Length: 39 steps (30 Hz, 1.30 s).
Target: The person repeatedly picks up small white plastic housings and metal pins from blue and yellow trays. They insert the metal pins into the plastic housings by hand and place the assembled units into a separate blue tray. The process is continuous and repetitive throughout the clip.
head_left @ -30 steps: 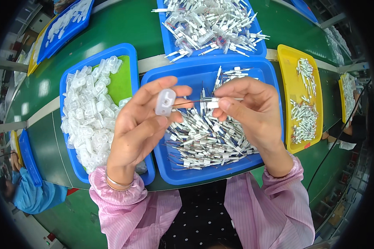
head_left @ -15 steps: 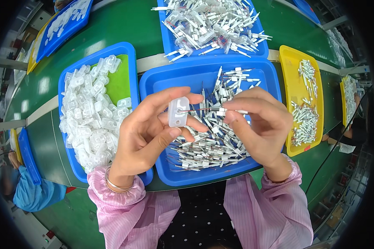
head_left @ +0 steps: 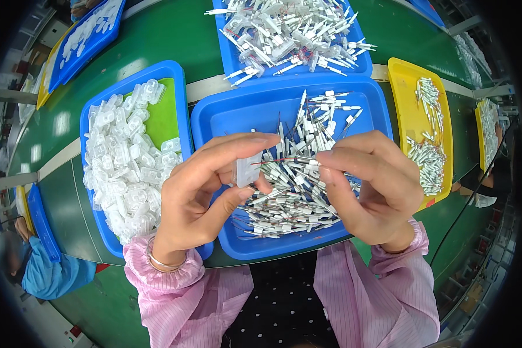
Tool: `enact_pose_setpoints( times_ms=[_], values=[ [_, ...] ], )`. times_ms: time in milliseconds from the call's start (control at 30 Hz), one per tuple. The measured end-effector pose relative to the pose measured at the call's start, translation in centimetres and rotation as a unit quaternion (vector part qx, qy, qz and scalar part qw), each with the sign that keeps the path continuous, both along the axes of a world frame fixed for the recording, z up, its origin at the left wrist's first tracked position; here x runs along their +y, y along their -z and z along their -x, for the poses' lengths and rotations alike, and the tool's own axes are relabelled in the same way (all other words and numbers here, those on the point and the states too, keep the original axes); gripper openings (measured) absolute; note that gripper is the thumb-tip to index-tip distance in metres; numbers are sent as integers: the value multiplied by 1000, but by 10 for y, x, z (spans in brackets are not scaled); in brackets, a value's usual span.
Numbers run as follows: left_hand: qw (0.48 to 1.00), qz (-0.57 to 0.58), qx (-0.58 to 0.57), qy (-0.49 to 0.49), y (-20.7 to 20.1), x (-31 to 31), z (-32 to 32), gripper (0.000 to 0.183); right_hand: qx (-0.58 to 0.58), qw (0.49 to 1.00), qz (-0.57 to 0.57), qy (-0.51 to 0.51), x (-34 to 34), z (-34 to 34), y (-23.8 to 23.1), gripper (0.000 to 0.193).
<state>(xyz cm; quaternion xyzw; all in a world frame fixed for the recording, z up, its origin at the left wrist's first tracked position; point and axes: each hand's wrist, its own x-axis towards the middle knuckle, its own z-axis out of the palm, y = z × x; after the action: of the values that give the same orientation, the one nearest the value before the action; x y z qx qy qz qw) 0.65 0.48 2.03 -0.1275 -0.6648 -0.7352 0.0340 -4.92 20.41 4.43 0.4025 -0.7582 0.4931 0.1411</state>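
My left hand [head_left: 200,188] grips a small clear plastic housing [head_left: 246,170] by its edges, between thumb and fingers. Pinched between the thumb and forefinger of my right hand [head_left: 371,185] is a thin white-and-dark wired part [head_left: 301,160]. Its red wire reaches left to the face of the housing; whether the tip is inside a hole cannot be made out. Both hands hover over a blue tray [head_left: 220,116] heaped with similar white wired parts [head_left: 290,214].
On the left, a blue tray [head_left: 182,87] holds a pile of clear housings [head_left: 119,156]. Behind, another blue tray [head_left: 226,52] carries housings with wired parts. A yellow tray [head_left: 403,116] with more parts stands right. A person in blue [head_left: 58,267] sits far left.
The housing has turned more edge-on in my left hand. My right hand has shifted slightly right and down, its fingers still pinching the wired part.
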Motion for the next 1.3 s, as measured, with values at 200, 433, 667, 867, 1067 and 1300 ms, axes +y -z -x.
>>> enact_pose_setpoints(
  times_ms=[200, 433, 667, 867, 1067, 1300],
  values=[
    [1000, -7, -4, 4, 0, 0, 0, 46, -53, 998, 25, 9, 0, -3, 1, 24],
    [999, -36, -22, -7, -1, 1, 0, 44, -16, 1000, 13, -11, -1, -6, -2, 23],
    [998, 40, 43, 25, 5, -7, 4, 44, 12, 1000, -16, -18, 1, -10, -6, 22],
    [996, 66, 64, 22, 6, -6, 5, 42, -18, 999, -32, 1, 2, -6, -9, 26],
    [999, 30, 37, -2, 6, -2, 4, 42, -58, 998, -26, -16, 2, -6, -11, 26],
    [998, 48, 44, 10, 6, -3, 4, 40, -72, 996, -41, -34, 2, -7, -14, 26]
  ],
)
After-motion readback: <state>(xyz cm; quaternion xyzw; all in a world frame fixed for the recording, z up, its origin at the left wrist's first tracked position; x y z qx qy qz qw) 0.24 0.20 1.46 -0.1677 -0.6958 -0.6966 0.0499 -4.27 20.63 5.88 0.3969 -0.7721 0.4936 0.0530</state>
